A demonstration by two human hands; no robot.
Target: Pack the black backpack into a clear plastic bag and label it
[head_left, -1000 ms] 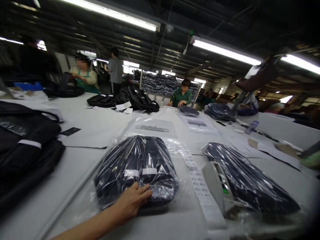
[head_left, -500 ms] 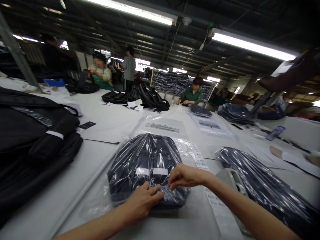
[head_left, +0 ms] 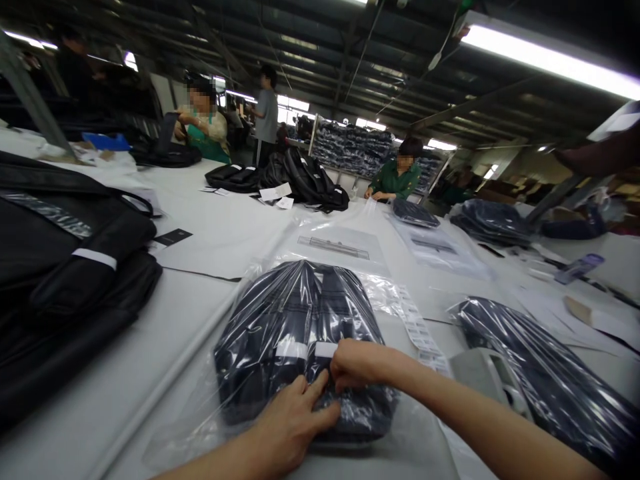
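Note:
A dark backpack (head_left: 260,333) in a clear plastic bag (head_left: 295,287) lies on the white table before me, its two straps facing up with white bands. My left hand (head_left: 300,417) rests on the lower part of the wrapped backpack, fingers spread and pressing on the plastic. Just right of it, my right hand (head_left: 357,363) is closed, its bent fingers down against the plastic over the right strap. What those fingers hold, if anything, is hidden. The fingertips of both hands are close together.
Another bagged backpack (head_left: 540,373) lies at the right, beside a grey-white device (head_left: 487,377) and a label strip (head_left: 415,320). A large black backpack (head_left: 75,267) takes up the left. Flat plastic bags (head_left: 335,243) lie beyond. Co-workers, one in a green top (head_left: 395,177), stay at the far side.
My right hand has come down onto the plastic and moved closer to my left hand. The left hand has stayed on the backpack, fingers more spread. The camera view has shifted slightly.

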